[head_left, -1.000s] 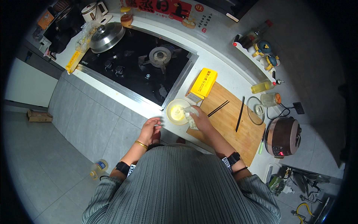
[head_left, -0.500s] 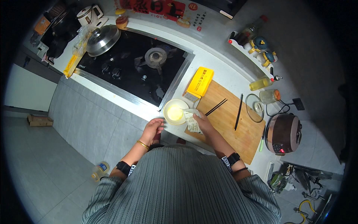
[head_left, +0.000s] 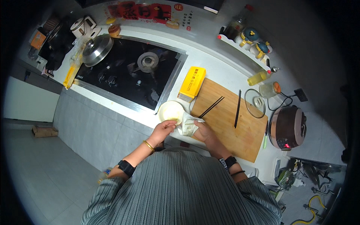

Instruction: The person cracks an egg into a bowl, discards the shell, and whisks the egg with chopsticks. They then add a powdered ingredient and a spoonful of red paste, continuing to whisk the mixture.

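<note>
My right hand [head_left: 202, 131] grips a white printed packet [head_left: 189, 128] at the front left of a wooden cutting board [head_left: 243, 144]. Beside the packet is a pale bowl [head_left: 163, 110] with light yellow contents. My left hand [head_left: 167, 126], fingers loosely bent and apparently empty, reaches to the bowl's front edge, close to the packet. A yellow box [head_left: 192, 83] lies behind the bowl. Two black chopsticks [head_left: 211, 107] lie together on the board, and another dark pair [head_left: 237, 108] lies farther right.
A black gas hob [head_left: 123, 78] with a steel lid [head_left: 96, 53] is at the left. Right are a glass lid [head_left: 252, 108], a jar [head_left: 267, 90], a green-handled knife [head_left: 265, 140] and a brown electric cooker [head_left: 288, 127]. A condiment shelf [head_left: 236, 45] runs along the back.
My left hand has moved right and up to the bowl and packet. The packet, in my right hand, has tilted and shifted down from over the bowl. The view has shifted slightly.
</note>
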`<move>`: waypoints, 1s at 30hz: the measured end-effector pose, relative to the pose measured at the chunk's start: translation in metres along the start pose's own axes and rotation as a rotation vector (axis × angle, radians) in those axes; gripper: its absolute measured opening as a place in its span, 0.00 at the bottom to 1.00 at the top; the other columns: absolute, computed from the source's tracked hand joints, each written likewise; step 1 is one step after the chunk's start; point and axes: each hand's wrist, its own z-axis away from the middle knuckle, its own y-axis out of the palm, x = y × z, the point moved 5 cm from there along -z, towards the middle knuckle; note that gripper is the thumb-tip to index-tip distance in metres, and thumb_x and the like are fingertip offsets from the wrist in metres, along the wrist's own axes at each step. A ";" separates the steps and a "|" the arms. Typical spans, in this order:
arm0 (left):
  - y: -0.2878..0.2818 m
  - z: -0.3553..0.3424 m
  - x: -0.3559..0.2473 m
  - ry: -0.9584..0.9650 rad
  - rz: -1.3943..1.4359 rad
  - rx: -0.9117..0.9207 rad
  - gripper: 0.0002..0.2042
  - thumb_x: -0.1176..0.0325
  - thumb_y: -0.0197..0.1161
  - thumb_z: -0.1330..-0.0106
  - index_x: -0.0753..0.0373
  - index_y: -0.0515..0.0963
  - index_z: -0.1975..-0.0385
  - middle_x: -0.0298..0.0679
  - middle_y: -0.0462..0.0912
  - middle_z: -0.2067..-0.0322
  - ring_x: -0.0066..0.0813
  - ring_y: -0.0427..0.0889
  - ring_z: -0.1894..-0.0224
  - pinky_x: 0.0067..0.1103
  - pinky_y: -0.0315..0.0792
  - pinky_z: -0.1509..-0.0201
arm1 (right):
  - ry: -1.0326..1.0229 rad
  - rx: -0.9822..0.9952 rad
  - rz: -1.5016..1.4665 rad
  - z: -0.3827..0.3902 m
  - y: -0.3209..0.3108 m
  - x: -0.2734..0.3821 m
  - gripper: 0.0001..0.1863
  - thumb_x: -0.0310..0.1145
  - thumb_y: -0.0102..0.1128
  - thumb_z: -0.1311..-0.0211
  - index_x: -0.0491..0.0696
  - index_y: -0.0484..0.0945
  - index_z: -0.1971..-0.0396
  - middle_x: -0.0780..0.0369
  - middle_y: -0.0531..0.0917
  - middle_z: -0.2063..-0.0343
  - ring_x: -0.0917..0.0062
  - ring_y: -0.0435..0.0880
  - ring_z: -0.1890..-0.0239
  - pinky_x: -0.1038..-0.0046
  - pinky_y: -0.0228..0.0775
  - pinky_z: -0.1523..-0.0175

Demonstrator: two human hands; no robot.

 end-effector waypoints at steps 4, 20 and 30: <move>0.026 0.000 -0.020 0.231 -0.143 0.020 0.15 0.71 0.59 0.36 0.64 0.73 0.50 0.30 0.77 0.60 0.16 0.74 0.60 0.13 0.70 0.58 | -0.050 0.019 -0.013 0.010 0.003 0.002 0.19 0.30 0.50 0.36 0.40 0.67 0.47 0.54 0.74 0.49 0.63 0.73 0.46 0.60 0.62 0.39; 0.069 -0.038 -0.024 0.355 -0.084 -0.045 0.10 0.79 0.59 0.40 0.66 0.76 0.59 0.34 0.78 0.62 0.21 0.76 0.58 0.16 0.69 0.51 | -0.497 -0.570 1.571 0.109 0.025 0.135 0.10 0.34 0.58 0.40 0.43 0.81 0.65 0.57 0.84 0.68 0.73 0.82 0.67 0.73 0.73 0.60; 0.012 -0.005 -0.017 0.226 0.033 -0.355 0.07 0.71 0.54 0.33 0.66 0.75 0.59 0.35 0.78 0.64 0.20 0.76 0.63 0.18 0.71 0.54 | -0.907 -0.973 1.154 0.112 -0.084 0.312 0.13 0.32 0.54 0.36 0.40 0.78 0.57 0.65 0.81 0.68 0.85 0.78 0.67 0.82 0.73 0.64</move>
